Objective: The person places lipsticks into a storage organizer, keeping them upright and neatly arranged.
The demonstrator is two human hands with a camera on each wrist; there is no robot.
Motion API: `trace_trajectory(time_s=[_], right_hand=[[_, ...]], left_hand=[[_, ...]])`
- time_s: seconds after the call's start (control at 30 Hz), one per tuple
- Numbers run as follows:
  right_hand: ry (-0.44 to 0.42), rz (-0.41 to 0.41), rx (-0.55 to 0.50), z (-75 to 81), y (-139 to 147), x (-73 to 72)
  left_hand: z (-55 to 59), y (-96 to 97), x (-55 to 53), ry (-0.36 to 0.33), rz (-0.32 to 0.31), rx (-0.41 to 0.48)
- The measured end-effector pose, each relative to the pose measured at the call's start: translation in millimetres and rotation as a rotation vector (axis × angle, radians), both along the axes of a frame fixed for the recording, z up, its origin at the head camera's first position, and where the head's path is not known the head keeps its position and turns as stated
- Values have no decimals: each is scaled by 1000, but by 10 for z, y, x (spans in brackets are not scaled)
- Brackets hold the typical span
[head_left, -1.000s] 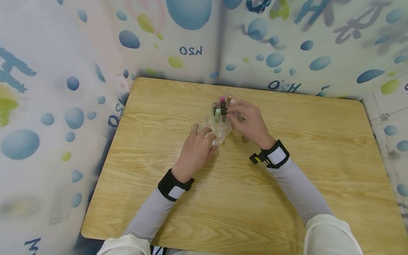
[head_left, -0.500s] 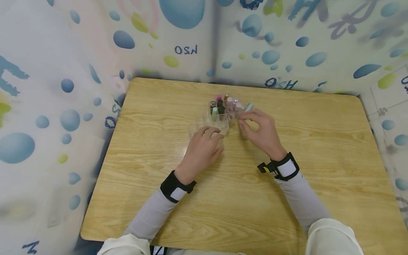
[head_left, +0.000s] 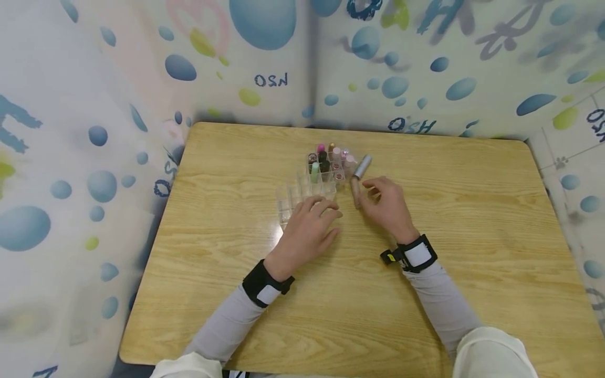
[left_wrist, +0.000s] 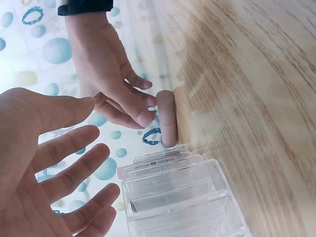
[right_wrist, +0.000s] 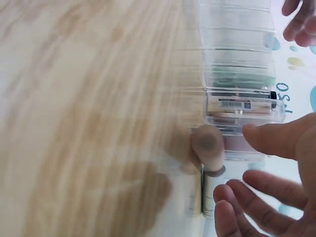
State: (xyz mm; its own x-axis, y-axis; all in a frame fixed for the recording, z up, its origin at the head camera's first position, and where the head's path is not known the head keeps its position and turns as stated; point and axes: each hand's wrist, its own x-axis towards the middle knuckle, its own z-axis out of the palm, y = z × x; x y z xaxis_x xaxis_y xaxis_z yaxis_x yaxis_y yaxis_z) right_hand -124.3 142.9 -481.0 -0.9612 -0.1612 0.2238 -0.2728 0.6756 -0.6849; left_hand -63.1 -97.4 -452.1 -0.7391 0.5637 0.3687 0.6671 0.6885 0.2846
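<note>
A clear stepped cosmetics organizer [head_left: 288,202] holds several lipsticks and small tubes, among them a mint-green one [head_left: 314,172] and a pink-capped one [head_left: 321,148]. My left hand [head_left: 309,226] is over its near end, fingers spread, nothing in them; the left wrist view shows them apart from the organizer's compartments [left_wrist: 177,197]. Beside the organizer lies a brownish-pink cosmetic tube [head_left: 356,192]. My right hand [head_left: 388,207] is just right of this tube, thumb and fingers parted with nothing between them. Its fingertips come close to the tube [left_wrist: 167,118] in the left wrist view.
A silver tube [head_left: 363,166] lies just beyond the brownish-pink one, right of the organizer. The wooden table [head_left: 472,220] extends around both hands, and a patterned wall covering [head_left: 402,63] rises behind its far edge.
My right hand has drawn back from the organizer's lipsticks, its fingers parting. The brownish-pink tube now shows beside it, with the silver tube uncovered. My left hand has shifted slightly right and nearer.
</note>
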Motion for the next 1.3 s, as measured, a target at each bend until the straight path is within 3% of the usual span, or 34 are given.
trace_trajectory(time_s=[0.33,0.87,1.3], right_hand=[[-137,-88,56,-72,-84,8],[-107,-77,149,-24,-88,23],[-120,-7,170,192,-57,330]], left_hand=[[-14,10,19,2,10,-7],[-2,16,14,1,10,4],[18,-28,-17,-25,18,19]])
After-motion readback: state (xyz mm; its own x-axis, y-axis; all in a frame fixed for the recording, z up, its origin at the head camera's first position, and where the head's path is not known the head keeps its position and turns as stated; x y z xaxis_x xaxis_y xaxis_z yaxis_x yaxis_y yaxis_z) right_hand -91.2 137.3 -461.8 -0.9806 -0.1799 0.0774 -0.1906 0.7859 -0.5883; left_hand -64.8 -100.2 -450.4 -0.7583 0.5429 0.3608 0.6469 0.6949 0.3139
